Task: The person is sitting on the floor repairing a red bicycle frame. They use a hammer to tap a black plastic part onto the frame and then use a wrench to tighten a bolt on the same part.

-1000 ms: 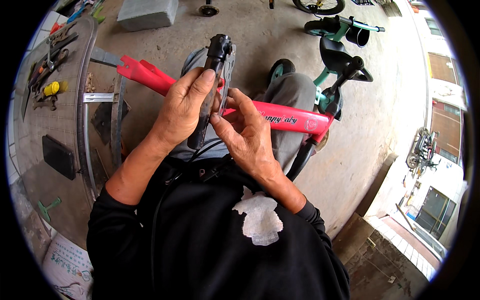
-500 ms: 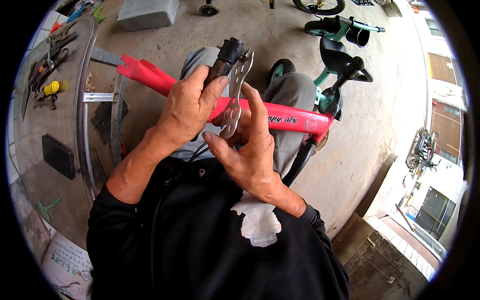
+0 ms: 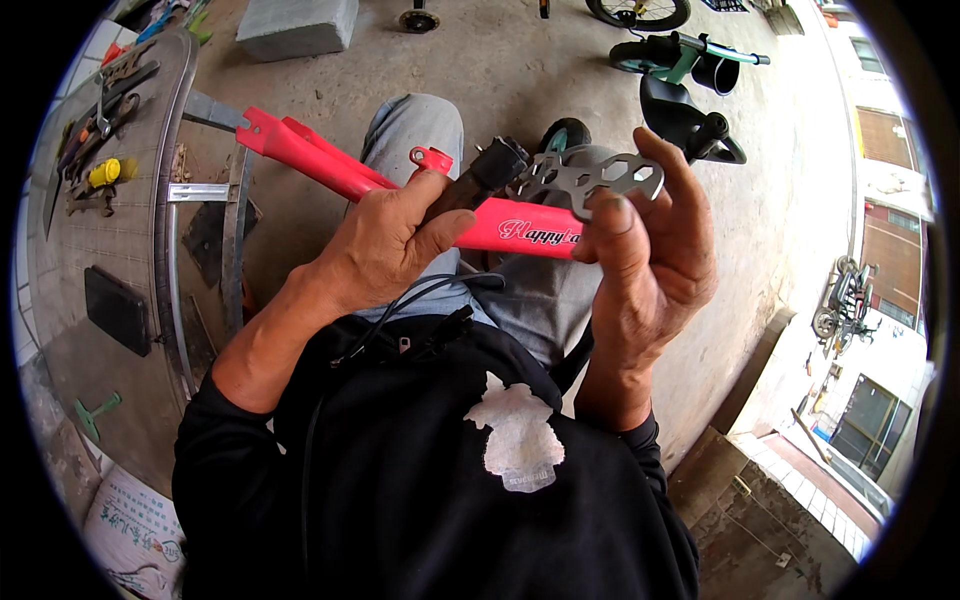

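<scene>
My left hand (image 3: pixel 375 235) is wrapped round a dark brown tube with a black collar at its end (image 3: pixel 490 172); its exact kind I cannot make out. A flat silver multi-hole spanner (image 3: pixel 575 178) is pinched between the thumb and fingers of my right hand (image 3: pixel 655 245). The spanner's left end is at the black collar; whether they touch I cannot tell. Beneath both hands, a pinkish-red bike frame (image 3: pixel 510 228) lies across my lap, forked at its left end. My right hand hides the frame's right end.
On the left a table (image 3: pixel 150 215) carries tools, a yellow roll (image 3: pixel 103 175) and a black flat box (image 3: pixel 115 312). A green balance bike (image 3: pixel 680 100) stands beyond my right knee. A grey block (image 3: pixel 297 27) sits on the floor at the far left.
The spanner has swung from upright to nearly level as my right hand moved right and up. The tube's collared end has tilted to the right in my left hand.
</scene>
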Tool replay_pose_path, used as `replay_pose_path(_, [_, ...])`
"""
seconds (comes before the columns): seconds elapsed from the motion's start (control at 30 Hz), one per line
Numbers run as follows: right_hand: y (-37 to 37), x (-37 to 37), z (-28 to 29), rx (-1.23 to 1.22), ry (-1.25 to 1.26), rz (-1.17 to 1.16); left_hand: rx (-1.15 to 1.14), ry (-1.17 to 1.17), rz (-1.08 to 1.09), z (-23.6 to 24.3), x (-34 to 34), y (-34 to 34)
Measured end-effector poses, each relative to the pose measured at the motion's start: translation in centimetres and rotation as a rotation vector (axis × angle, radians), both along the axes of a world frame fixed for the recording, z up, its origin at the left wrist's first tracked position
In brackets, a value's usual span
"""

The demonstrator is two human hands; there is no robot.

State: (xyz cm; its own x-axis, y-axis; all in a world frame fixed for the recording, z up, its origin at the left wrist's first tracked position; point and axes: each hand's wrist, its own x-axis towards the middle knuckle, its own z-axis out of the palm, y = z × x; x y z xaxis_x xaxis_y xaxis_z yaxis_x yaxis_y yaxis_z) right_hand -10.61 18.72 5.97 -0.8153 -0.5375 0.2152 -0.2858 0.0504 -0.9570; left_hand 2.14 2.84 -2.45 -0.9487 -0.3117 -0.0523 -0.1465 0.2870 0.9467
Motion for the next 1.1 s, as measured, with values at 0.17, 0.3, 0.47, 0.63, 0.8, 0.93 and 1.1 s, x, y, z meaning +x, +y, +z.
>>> replay_pose_path(0.17, [-0.8,-2.7,-0.3,-0.025,0.011,-0.097,0.110,0.035,-0.119,0.4,0.4,-0.1])
replay_pose_path(0.3, [-1.3,-5.0,-1.7,0.043,-0.079,-0.182,0.237,0.079,-0.181,1.5,0.5,-0.2])
replay_pose_path(0.47, [-1.5,-5.9,-4.5,0.009,-0.314,-0.128,0.446,0.001,-0.242,2.7,0.5,-0.4])
replay_pose_path(0.63, [-2.3,-3.2,-6.8,0.120,-0.374,-0.032,0.579,0.071,-0.162,3.1,0.3,-0.4])
replay_pose_path(0.8, [-2.2,-0.1,-8.2,0.124,-0.448,0.018,0.514,0.131,-0.057,3.5,-0.7,-0.9])
replay_pose_path(0.93, [-2.2,1.1,-6.3,0.192,-0.400,0.080,0.524,0.154,0.061,3.5,-1.1,-1.1])
replay_pose_path(1.1, [-2.3,2.5,-4.6,0.216,-0.504,0.194,0.521,0.185,0.141,3.4,-2.2,-0.8])
